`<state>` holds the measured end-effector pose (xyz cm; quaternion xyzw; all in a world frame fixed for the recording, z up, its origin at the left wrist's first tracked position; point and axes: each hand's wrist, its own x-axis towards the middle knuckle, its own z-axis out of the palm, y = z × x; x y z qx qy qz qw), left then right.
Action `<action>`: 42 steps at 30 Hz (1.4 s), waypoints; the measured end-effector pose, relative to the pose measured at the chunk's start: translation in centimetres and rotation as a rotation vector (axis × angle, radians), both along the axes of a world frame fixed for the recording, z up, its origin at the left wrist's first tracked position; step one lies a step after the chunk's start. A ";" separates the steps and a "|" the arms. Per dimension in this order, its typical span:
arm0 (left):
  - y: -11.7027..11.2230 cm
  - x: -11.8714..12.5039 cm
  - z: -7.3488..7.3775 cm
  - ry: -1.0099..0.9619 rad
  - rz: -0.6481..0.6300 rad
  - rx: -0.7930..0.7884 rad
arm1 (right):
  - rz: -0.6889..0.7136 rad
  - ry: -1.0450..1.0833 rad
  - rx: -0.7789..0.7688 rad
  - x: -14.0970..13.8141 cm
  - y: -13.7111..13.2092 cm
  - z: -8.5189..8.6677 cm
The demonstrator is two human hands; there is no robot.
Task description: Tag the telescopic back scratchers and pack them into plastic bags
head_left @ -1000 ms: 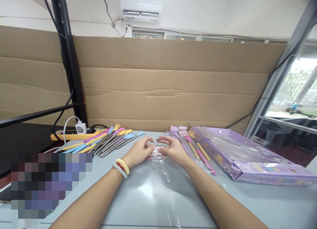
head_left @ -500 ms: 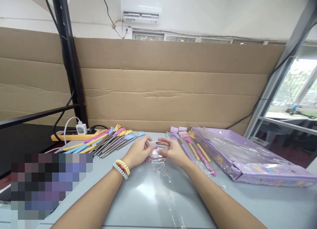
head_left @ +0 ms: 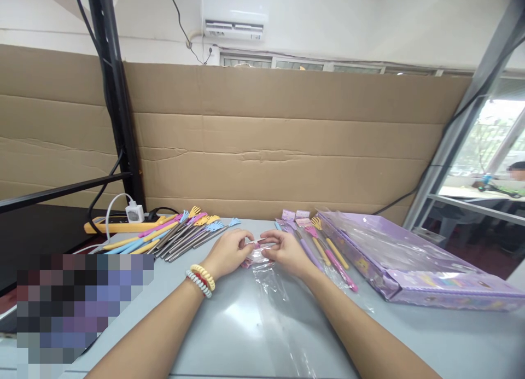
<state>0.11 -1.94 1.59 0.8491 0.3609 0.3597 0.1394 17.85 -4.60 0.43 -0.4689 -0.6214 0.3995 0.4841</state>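
Note:
A long clear plastic bag (head_left: 273,286) lies down the middle of the table, its upper end pinched between my two hands. My left hand (head_left: 230,252) grips that end from the left with thumb and bent fingers. From the right, my right hand (head_left: 287,252) pinches it the same way. Small pink pieces show at the bag's top between the fingertips; their kind is hard to make out. Left of my hands is a pile of back scratchers (head_left: 184,234) with hand-shaped heads and metal rods. Several more back scratchers (head_left: 328,248) lie in clear bags to the right.
A purple open box (head_left: 435,298) with clear film over it stands at the right. A yellow power strip (head_left: 110,226) with a white plug sits at the back left, near a black metal post (head_left: 118,105). A cardboard panel (head_left: 262,138) closes off the back of the table (head_left: 221,335).
My fingertips have shifted slightly at the bag's top, and the left fingers curl in more. The bag's lower part has moved a little to the right. A person appears at far right.

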 end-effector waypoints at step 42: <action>0.2 -0.1 0.1 -0.138 0.066 0.131 | -0.021 -0.274 0.211 -0.2 -0.5 0.1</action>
